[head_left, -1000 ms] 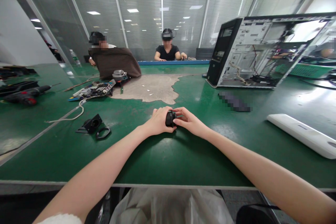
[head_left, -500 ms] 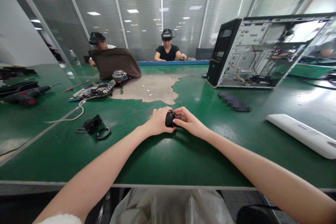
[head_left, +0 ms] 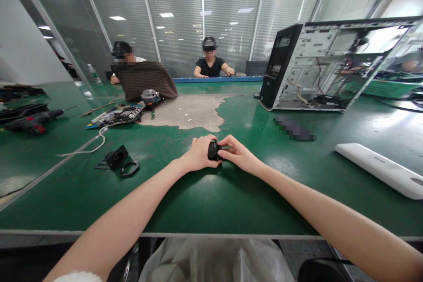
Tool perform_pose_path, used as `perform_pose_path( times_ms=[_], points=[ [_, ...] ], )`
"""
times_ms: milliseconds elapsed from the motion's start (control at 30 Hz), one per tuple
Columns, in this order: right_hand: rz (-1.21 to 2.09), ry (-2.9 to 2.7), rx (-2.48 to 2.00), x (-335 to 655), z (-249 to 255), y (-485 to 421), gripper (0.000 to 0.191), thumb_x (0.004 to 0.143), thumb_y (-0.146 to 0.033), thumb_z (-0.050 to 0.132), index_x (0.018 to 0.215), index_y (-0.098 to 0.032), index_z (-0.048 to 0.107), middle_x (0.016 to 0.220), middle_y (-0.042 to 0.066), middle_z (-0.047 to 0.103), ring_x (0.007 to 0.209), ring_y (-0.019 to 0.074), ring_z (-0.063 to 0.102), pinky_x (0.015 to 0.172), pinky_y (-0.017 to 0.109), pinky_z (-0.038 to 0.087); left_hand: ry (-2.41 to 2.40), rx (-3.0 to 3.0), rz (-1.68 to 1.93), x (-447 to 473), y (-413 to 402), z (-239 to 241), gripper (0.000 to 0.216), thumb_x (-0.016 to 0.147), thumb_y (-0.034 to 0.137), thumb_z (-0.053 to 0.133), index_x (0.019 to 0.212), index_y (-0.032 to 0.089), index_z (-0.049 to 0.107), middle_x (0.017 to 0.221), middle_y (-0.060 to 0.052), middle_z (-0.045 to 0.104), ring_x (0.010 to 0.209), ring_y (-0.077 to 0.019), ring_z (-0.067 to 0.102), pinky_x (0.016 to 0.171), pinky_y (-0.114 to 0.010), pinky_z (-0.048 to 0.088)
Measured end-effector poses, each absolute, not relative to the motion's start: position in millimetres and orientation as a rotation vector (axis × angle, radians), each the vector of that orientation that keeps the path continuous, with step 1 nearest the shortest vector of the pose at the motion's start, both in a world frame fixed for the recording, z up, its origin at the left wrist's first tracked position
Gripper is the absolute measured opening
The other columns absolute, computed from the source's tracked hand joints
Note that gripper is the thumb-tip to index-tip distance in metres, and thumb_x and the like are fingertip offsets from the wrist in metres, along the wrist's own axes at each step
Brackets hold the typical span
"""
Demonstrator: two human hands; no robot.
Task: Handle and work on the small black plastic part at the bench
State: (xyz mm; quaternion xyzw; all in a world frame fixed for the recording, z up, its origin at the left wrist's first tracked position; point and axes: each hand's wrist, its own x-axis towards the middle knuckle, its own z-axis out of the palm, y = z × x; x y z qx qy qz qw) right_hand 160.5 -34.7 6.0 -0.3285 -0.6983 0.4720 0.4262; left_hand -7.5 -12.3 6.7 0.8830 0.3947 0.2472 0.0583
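A small black rounded part (head_left: 213,150), its exact kind unclear, is held between both hands just above the green table (head_left: 211,202). My left hand (head_left: 197,153) wraps round its left side, fingers over the far edge and thumb near the front. The thumb and fingertips of my right hand (head_left: 238,154) pinch its right end. Fingers cover much of the part. Off to the left lie a black square bracket with a round opening (head_left: 116,157) and a black ring-shaped frame (head_left: 130,168).
An opened computer case (head_left: 317,68) stands at the back right, with a long white plastic piece (head_left: 380,169) nearer. At left are a circuit board (head_left: 115,116), a white cable (head_left: 89,150) and a power drill (head_left: 36,121). Two people sit across the table.
Hardly anything differs. Both hands keep their hold on the black part in the same place, with only a slight shift of the right fingers.
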Motion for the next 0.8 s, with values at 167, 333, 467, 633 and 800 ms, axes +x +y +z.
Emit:
perform_pose_path(
  times_ms=[167, 333, 467, 633, 800],
  points=[
    [1.178, -1.775, -0.849, 162, 5, -32, 0.029, 0.073, -0.025, 0.056, 0.098, -0.02, 0.044, 0.099, 0.005, 0.051, 0.089, 0.015, 0.054, 0.081, 0.036, 0.045, 1.209, 2.674, 0.738, -7, -12, 8, 0.056, 0.058, 0.041, 0.061, 0.105, 0.021, 0.037, 0.096, -0.003, 0.051, 0.089, -0.0227, 0.048, 0.078, -0.036, 0.03],
    [1.182, -1.787, -0.773, 163, 6, -34, 0.03, 0.067, -0.021, 0.061, 0.093, -0.019, 0.046, 0.099, 0.004, 0.051, 0.093, 0.0159, 0.053, 0.086, 0.038, 0.043, 1.223, 2.669, 0.721, -7, -13, 7, 0.056, 0.058, 0.041, 0.061, 0.105, 0.021, 0.038, 0.097, -0.004, 0.051, 0.089, -0.0228, 0.048, 0.079, -0.036, 0.03],
    [1.166, -1.785, -0.778, 164, 8, -34, 0.032, 0.065, -0.018, 0.063, 0.092, -0.019, 0.047, 0.097, 0.003, 0.051, 0.091, 0.0144, 0.054, 0.088, 0.037, 0.042, 1.209, 2.676, 0.73, -8, -12, 7, 0.057, 0.058, 0.041, 0.061, 0.105, 0.021, 0.037, 0.097, -0.004, 0.051, 0.09, -0.0226, 0.049, 0.079, -0.036, 0.03],
    [1.16, -1.789, -0.859, 168, 9, -31, 0.033, 0.065, -0.019, 0.063, 0.094, -0.018, 0.048, 0.095, 0.004, 0.053, 0.088, 0.015, 0.054, 0.081, 0.036, 0.045, 1.181, 2.684, 0.751, -8, -12, 6, 0.056, 0.059, 0.042, 0.06, 0.105, 0.021, 0.037, 0.097, -0.004, 0.051, 0.09, -0.0226, 0.048, 0.078, -0.035, 0.031],
    [1.205, -1.713, -0.993, 172, 9, -30, 0.036, 0.062, -0.022, 0.065, 0.093, -0.019, 0.048, 0.087, 0.002, 0.056, 0.075, 0.0129, 0.057, 0.074, 0.034, 0.046, 1.198, 2.675, 0.751, -8, -12, 7, 0.055, 0.058, 0.041, 0.061, 0.104, 0.021, 0.037, 0.096, -0.004, 0.051, 0.09, -0.0228, 0.048, 0.079, -0.036, 0.03]
  ],
)
